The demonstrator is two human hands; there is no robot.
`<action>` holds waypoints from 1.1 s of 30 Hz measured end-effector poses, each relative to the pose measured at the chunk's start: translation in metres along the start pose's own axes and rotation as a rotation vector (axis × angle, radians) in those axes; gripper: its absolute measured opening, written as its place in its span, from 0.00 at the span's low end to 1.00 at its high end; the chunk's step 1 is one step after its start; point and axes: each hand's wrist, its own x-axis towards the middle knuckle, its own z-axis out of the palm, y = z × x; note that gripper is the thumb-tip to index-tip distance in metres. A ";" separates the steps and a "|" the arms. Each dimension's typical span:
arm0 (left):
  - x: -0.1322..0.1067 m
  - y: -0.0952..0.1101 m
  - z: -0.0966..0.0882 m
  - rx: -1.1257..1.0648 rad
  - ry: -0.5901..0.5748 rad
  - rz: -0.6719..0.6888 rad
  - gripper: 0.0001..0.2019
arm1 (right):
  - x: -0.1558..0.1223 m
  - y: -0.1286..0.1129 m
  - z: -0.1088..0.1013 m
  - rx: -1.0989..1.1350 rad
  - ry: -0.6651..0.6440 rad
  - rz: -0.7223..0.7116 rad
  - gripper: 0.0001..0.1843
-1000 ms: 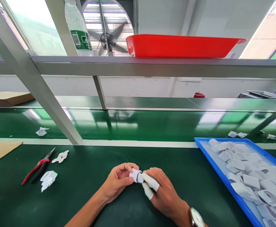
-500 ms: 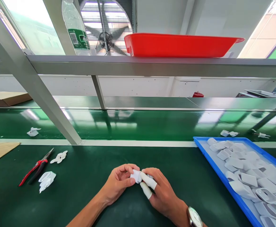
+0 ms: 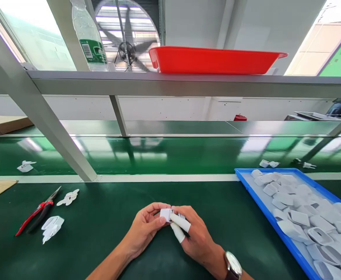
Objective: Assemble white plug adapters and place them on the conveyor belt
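My left hand (image 3: 147,229) pinches a small white plastic housing (image 3: 166,214) between thumb and fingers, just above the green bench. My right hand (image 3: 195,239), with white finger covers on two digits and a watch at the wrist, closes on the right end of the same piece. Those fingers hide part of it, and a bit of white shows behind them. To the left lie red-and-black pliers (image 3: 39,214), jaws pointing away from me. Beside them are a flat white plastic piece (image 3: 68,197) and some stacked white pieces (image 3: 51,228).
A blue tray (image 3: 268,208) full of white plastic shells stands at the right. Beyond the bench runs a glossy green belt (image 3: 170,155) carrying a few white parts (image 3: 26,166). A metal frame (image 3: 170,85) crosses overhead, bearing a red tray (image 3: 214,60) and a bottle (image 3: 93,50).
The view has shifted a little, so most things sit further left. White parts on the belt have slid left more than the bench items. Both hands keep hold of the housing, which has turned slightly.
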 end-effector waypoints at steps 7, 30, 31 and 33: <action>0.002 -0.003 -0.001 0.032 0.061 -0.027 0.20 | -0.005 0.002 0.005 -0.023 -0.028 0.006 0.30; 0.001 -0.001 0.003 0.052 0.043 -0.054 0.18 | -0.003 -0.001 0.001 0.079 -0.069 0.108 0.23; 0.001 -0.002 0.003 0.058 0.048 -0.059 0.18 | -0.003 0.000 0.001 0.071 -0.083 0.108 0.22; 0.002 -0.004 0.002 0.055 0.056 -0.066 0.18 | -0.004 0.002 0.000 0.065 -0.096 0.107 0.22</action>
